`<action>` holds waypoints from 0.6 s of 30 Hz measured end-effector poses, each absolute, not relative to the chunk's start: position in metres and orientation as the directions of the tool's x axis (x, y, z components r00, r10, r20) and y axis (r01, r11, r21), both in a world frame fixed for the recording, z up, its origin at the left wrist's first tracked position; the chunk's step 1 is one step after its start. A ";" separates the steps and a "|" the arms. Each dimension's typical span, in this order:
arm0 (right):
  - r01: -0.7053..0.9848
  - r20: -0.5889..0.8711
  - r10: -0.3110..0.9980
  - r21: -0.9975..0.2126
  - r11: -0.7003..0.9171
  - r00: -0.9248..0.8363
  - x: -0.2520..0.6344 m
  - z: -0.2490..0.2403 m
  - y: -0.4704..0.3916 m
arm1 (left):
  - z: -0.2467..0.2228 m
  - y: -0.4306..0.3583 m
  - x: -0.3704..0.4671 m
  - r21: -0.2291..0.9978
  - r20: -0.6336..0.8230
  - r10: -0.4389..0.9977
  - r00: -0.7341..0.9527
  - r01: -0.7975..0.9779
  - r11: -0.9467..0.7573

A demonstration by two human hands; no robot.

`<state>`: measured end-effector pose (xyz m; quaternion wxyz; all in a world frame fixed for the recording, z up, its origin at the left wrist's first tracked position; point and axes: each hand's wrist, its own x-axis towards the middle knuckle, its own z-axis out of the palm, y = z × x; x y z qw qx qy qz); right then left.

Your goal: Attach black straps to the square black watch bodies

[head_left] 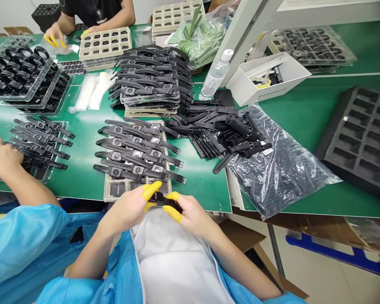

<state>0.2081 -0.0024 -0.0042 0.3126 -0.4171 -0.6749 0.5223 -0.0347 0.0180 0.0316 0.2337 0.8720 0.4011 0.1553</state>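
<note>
Yellow finger cots cover the tips of both my hands. My left hand point(131, 207) is closed on a black smartwatch body point(158, 197) in front of my chest. From the other side, my right hand point(186, 211) pinches a black watch strap point(175, 204) at the body's right end; whether the strap is joined to it I cannot tell. Just beyond my hands lies a beige tray point(107, 192) with rows of strapped watches point(137, 154) face down. Its nearest row holds watch bodies without straps point(116, 189).
Loose black straps point(221, 131) lie in a heap right of the tray, beside a plastic bag point(272, 169). Stacked watch trays point(152, 80), a bottle point(217, 76), a white box point(269, 80) and a foam tray point(361, 139) stand around. A co-worker's hand point(3, 156) is at left.
</note>
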 end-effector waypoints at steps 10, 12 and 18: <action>0.518 0.067 0.913 -0.806 0.288 -0.403 0.236 -0.011 0.012 | 0.044 0.059 -0.069 0.185 -0.073 0.722 0.688 0.721 -0.668; 0.586 0.049 0.933 -0.766 0.265 -0.358 0.237 -0.016 0.011 | 0.036 0.063 -0.063 0.193 -0.068 0.700 0.711 0.698 -0.690; 0.674 0.049 0.934 -0.679 0.291 -0.354 0.250 -0.016 0.015 | 0.012 0.057 -0.053 0.095 0.260 0.773 0.578 0.782 -0.616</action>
